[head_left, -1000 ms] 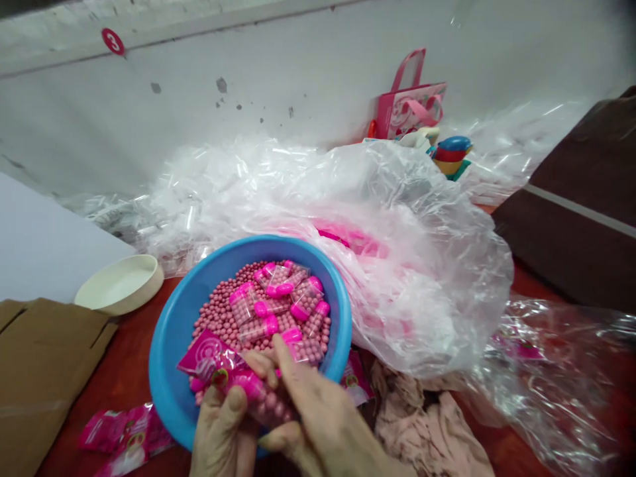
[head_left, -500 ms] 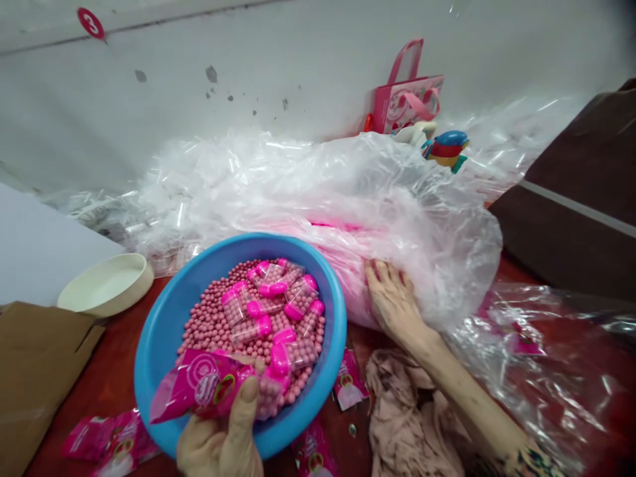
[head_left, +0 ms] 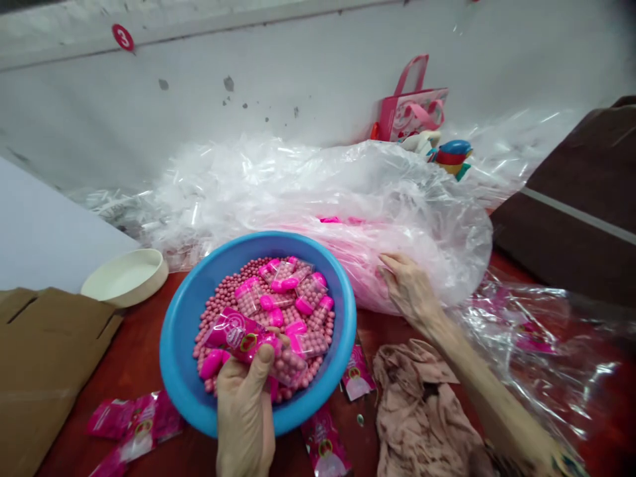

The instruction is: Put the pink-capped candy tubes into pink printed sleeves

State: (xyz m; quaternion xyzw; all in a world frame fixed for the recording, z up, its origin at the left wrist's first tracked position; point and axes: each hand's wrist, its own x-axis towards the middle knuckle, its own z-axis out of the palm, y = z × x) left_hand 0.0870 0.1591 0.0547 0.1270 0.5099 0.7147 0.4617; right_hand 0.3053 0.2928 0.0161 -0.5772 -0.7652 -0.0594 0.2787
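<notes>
Left hand point(head_left: 244, 411) low at the near rim of the blue bowl point(head_left: 186, 391), thumb pinching a glossy pink packet point(head_left: 238, 334) over pink beads point(head_left: 218, 308). Farther right, right hand point(head_left: 410, 288) curled, fingertips touching the clear bag point(head_left: 348, 192) of pink goods, packet well apart.

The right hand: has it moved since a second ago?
Yes. The right hand left the packet over the blue bowl and now rests to the right, on the big plastic bag.
</notes>
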